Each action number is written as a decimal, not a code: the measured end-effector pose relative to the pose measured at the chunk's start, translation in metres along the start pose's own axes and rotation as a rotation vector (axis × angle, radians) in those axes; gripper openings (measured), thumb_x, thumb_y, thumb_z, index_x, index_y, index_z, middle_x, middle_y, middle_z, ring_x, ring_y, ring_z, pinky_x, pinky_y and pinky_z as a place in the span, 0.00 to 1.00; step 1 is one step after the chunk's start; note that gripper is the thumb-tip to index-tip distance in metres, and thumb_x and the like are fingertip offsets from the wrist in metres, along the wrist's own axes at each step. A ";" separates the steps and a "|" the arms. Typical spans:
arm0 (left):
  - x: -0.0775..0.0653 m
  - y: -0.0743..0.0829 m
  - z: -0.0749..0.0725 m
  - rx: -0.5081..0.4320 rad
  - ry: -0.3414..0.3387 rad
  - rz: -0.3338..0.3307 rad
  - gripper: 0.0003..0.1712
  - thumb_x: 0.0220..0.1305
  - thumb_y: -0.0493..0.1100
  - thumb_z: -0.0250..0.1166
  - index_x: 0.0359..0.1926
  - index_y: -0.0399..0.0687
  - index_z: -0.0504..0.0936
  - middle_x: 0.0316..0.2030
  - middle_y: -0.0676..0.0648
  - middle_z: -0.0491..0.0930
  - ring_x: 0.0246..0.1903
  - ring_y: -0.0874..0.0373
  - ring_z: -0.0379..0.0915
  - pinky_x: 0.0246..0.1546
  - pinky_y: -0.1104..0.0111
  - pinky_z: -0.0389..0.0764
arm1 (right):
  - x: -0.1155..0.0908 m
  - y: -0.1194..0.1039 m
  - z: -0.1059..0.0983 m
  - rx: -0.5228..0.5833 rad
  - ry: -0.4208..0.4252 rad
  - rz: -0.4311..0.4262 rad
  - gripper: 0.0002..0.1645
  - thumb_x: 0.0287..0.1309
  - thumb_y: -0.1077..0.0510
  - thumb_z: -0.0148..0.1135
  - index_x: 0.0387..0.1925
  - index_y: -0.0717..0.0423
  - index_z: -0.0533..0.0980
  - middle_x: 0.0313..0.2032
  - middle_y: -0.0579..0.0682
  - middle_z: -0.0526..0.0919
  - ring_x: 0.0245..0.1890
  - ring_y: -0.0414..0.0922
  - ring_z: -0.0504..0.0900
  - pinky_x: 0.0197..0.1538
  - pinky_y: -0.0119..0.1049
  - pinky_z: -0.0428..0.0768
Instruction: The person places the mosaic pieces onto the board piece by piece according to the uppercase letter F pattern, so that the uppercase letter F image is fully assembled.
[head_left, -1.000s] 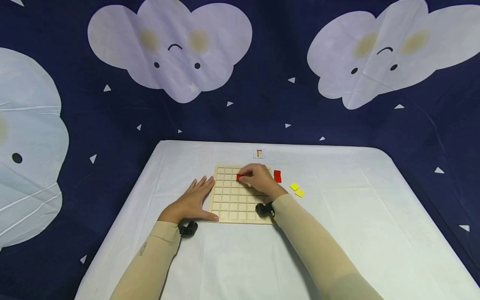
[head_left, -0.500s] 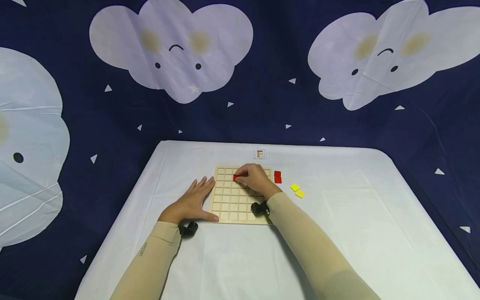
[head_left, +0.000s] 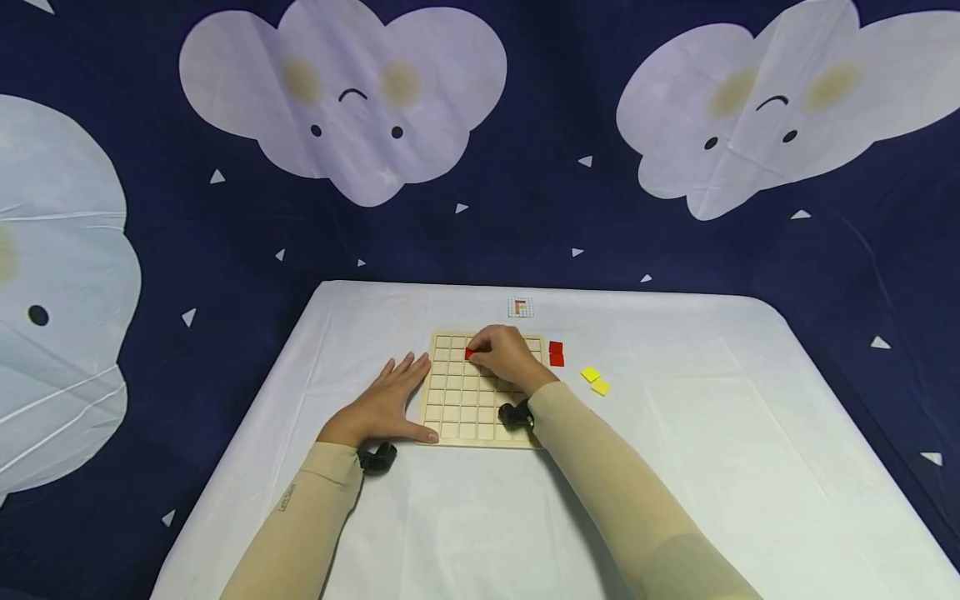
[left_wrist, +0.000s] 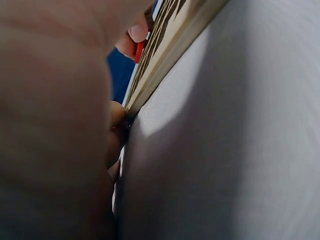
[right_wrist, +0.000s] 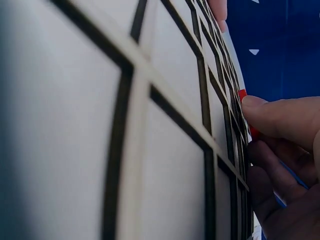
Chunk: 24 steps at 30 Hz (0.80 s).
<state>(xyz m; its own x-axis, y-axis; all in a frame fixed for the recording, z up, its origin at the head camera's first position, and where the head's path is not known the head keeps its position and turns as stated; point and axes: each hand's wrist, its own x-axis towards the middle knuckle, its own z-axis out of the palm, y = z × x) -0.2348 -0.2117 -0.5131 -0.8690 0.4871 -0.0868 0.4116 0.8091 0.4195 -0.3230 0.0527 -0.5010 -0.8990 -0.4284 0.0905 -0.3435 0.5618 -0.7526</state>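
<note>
A light wooden grid board (head_left: pixel 457 408) with square cells lies on the white table. Over its upper part, my right hand (head_left: pixel 506 357) pinches a small red square tile (head_left: pixel 469 353) between thumb and fingers, close over the cells. In the right wrist view, the red tile (right_wrist: pixel 243 94) shows at the thumb's tip, right at the grid. My left hand (head_left: pixel 386 404) lies spread at the board's left edge, its thumb on the lower left corner. From the left wrist view, the board's side edge (left_wrist: pixel 165 57) runs past the left fingers.
Two red tiles (head_left: pixel 556 353) lie just right of the board, with two yellow tiles (head_left: pixel 596 381) farther right. A small printed pattern card (head_left: pixel 521 307) lies behind the board. A dark blue cloth with clouds (head_left: pixel 525 242) hangs beyond the table (head_left: pixel 712 433).
My right hand has shifted slightly left across the board with the red tile in its pinch. The left hand stays at the board's edge.
</note>
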 end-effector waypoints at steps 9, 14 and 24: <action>-0.001 0.002 -0.003 -0.004 0.011 0.002 0.83 0.42 0.82 0.75 0.84 0.39 0.48 0.83 0.44 0.44 0.82 0.47 0.32 0.79 0.52 0.32 | 0.001 -0.005 0.001 -0.008 -0.003 0.010 0.08 0.62 0.65 0.77 0.43 0.56 0.89 0.42 0.46 0.87 0.42 0.42 0.84 0.48 0.36 0.84; -0.001 0.000 -0.001 0.000 0.015 0.003 0.83 0.42 0.82 0.75 0.84 0.39 0.48 0.83 0.44 0.44 0.82 0.47 0.31 0.79 0.53 0.32 | 0.001 -0.005 0.001 -0.020 0.001 0.024 0.10 0.61 0.65 0.77 0.45 0.56 0.89 0.43 0.46 0.86 0.42 0.43 0.83 0.48 0.37 0.84; -0.001 0.000 0.001 -0.006 0.011 -0.003 0.83 0.41 0.82 0.75 0.84 0.40 0.48 0.83 0.45 0.44 0.81 0.47 0.32 0.79 0.52 0.32 | -0.004 -0.004 0.002 -0.017 0.000 0.069 0.14 0.61 0.63 0.78 0.48 0.54 0.88 0.46 0.46 0.86 0.46 0.43 0.83 0.52 0.38 0.82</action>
<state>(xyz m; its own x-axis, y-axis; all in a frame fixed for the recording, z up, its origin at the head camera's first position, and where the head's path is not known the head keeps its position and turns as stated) -0.2338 -0.2115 -0.5138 -0.8733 0.4810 -0.0781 0.4074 0.8087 0.4243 -0.3180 0.0506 -0.4997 -0.9207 -0.3883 0.0385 -0.2852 0.6022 -0.7456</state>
